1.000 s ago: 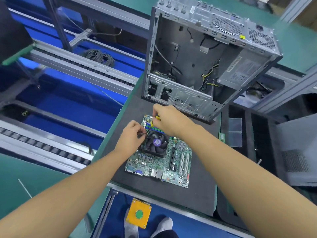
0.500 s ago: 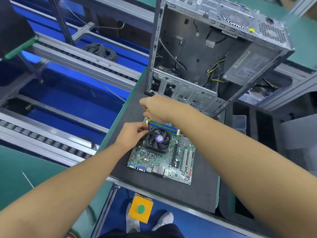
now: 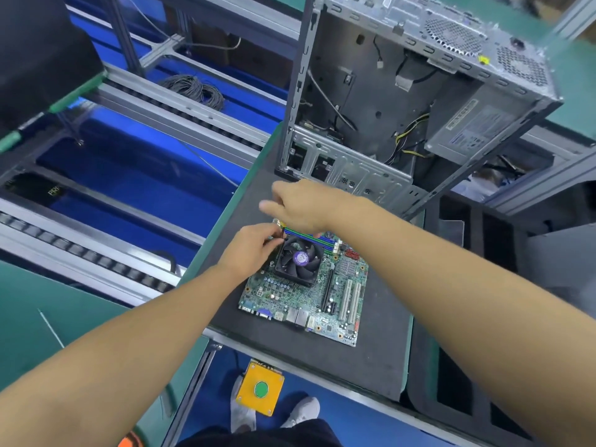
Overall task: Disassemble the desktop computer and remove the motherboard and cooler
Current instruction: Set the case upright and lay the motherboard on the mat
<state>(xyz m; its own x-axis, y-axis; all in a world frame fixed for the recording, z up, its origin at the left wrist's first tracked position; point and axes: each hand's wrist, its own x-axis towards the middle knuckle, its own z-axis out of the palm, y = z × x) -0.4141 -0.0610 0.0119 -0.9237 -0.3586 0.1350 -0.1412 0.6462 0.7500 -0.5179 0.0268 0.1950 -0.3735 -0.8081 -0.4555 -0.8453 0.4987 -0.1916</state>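
gaping case [image 3: 358,91] — cables [image 3: 407,137], power supply [image 3: 477,129] inside

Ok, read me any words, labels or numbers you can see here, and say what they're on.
"PRI", cut off: dark panel at far left.
Power supply label: blurred, unreadable.
Cooler sticker: too small to read.
Motherboard printing: too small to read.
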